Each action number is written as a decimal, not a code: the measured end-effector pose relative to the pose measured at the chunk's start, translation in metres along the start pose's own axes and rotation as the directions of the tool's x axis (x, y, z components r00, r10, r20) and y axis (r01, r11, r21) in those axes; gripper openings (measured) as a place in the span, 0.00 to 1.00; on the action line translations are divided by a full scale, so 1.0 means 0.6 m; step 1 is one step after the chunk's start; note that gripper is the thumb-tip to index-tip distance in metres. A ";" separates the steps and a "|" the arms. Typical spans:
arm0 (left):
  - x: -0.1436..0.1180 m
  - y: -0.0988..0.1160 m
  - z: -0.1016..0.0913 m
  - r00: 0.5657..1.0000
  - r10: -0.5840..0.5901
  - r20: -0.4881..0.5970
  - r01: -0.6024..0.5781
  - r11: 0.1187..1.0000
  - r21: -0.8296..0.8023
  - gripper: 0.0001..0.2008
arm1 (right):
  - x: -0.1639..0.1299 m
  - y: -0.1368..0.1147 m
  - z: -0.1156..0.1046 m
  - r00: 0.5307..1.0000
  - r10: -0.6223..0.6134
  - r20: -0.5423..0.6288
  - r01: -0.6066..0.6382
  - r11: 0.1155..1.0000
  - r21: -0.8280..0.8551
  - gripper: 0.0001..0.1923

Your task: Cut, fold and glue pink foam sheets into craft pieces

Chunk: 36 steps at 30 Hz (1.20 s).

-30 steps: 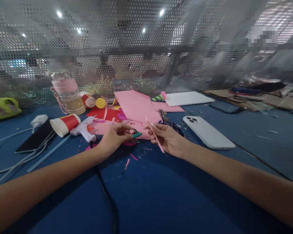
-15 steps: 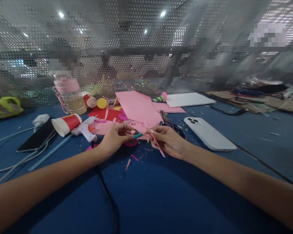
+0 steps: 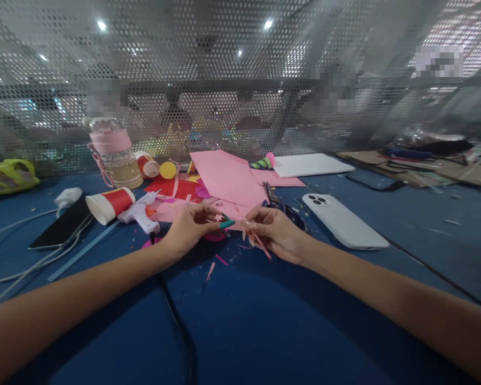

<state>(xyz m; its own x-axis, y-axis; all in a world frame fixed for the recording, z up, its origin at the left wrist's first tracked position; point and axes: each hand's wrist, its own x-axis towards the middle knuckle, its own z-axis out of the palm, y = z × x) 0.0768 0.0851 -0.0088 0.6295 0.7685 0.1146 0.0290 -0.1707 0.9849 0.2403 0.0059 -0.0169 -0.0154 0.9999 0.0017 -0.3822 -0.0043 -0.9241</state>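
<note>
My left hand is closed in a pinch around a small crumpled or curled pink paper piece. Teal shows at its thumb and forefinger tips; I cannot tell whether this is finger covers or something held. Facing it, a short gap away, my right hand pinches a narrow pink paper strip that slants down past the fingers. Behind both hands lie pink paper sheets. Dark-handled scissors rest just beyond my right hand, partly hidden by it.
A white glue gun lies left of my hands, its black cord running toward me. Further left are a red-and-white paper cup, a black phone with white cables and a bottle. A white phone lies to the right.
The right hand's pink strip has turned slightly and looks narrower. Both hands stay in nearly the same place, and the view has shifted very slightly.
</note>
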 end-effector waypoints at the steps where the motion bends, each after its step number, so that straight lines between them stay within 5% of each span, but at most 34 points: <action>1: -0.001 0.000 0.000 1.000 0.010 -0.003 -0.010 1.000 -0.007 0.09 | -0.001 0.000 0.002 1.000 -0.008 -0.001 0.008 1.000 -0.013 0.12; 10: -0.008 0.004 0.002 0.991 0.131 -0.017 -0.129 0.988 0.089 0.10 | -0.009 0.007 0.007 0.999 -0.024 0.032 0.030 0.978 -0.204 0.11; 36: -0.011 0.001 0.001 0.991 0.129 0.033 -0.132 0.986 0.102 0.09 | -0.013 0.004 0.009 0.994 -0.046 0.104 0.076 0.947 -0.312 0.29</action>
<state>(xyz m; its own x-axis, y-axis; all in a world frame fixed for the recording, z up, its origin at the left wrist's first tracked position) 0.0733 0.0793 -0.0090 0.6535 0.7190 0.2365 0.0247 -0.3325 0.9428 0.2345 -0.0022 -0.0168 -0.0937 0.9921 0.0834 -0.0743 0.0766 -0.9943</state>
